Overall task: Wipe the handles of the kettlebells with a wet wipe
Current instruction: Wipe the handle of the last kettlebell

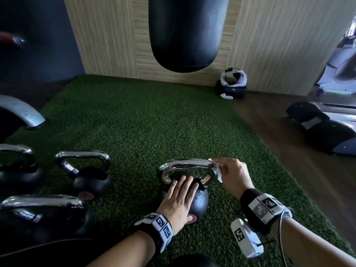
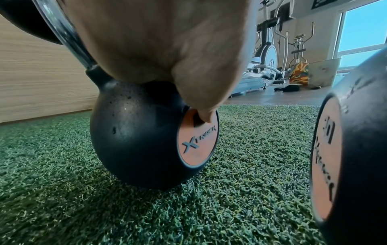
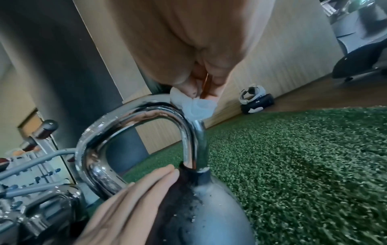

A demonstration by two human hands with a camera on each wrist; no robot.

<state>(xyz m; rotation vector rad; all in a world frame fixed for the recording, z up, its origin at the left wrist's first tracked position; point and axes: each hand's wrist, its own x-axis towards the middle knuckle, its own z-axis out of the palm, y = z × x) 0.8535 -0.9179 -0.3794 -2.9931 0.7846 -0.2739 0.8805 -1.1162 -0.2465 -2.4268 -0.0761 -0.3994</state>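
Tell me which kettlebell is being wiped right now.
The kettlebell standing alone, right of the others on the turf: the left hand lies flat on its body and the right hand pinches the wet wipe against its handle.

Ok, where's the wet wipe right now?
In the head view the crumpled white wet wipe is pinched in the right hand, pressed on the right bend of the chrome kettlebell handle, right of centre on the green turf.

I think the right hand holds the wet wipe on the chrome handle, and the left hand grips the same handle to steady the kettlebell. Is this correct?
Not quite. The left hand does not grip the handle; it lies flat with straight fingers on the kettlebell body, as the head view shows. The right hand does hold the wet wipe on the handle.
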